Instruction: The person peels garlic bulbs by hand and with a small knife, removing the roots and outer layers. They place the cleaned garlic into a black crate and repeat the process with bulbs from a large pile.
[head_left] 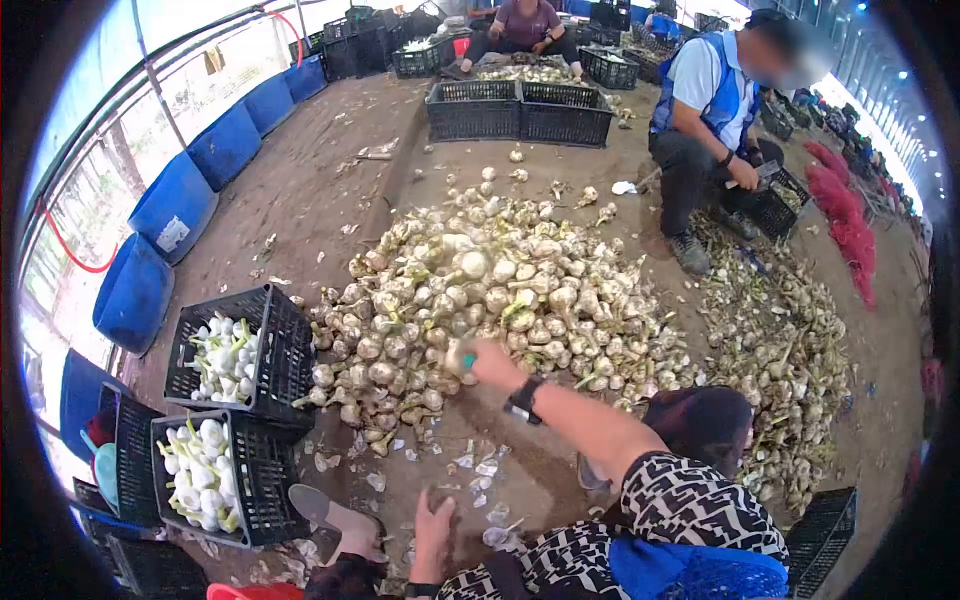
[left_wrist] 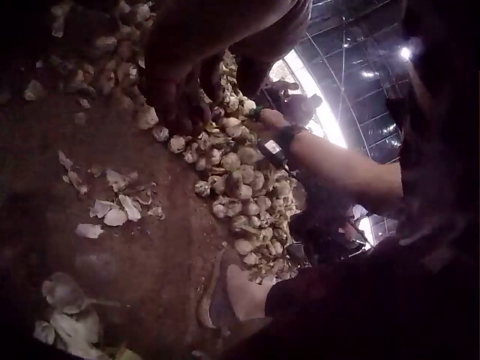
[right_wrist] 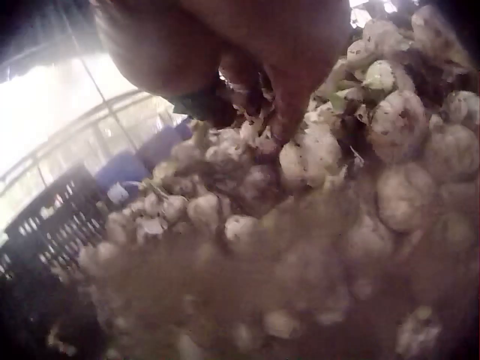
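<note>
My right hand [head_left: 495, 368] reaches into the near side of a big pile of garlic bulbs [head_left: 560, 300], a watch on its wrist. A small green object [head_left: 468, 360] sticks out of its grip; its kind is hidden by the fingers. In the right wrist view, the fingertips point down at a soil-marked bulb [right_wrist: 311, 156], right at its skin. My left hand [head_left: 433, 530] hangs low over the ground near my body, fingers loosely bent around nothing. Papery skins [left_wrist: 116, 206] lie below it on the dirt floor.
Two black crates [head_left: 290, 350] [head_left: 270, 480] of cleaned white garlic stand at the left. Blue barrels [head_left: 135, 290] line the wall behind them. Ahead are two joined black crates [head_left: 520, 115]. One person [head_left: 705, 120] sits at the right, another [head_left: 525, 25] at the far end.
</note>
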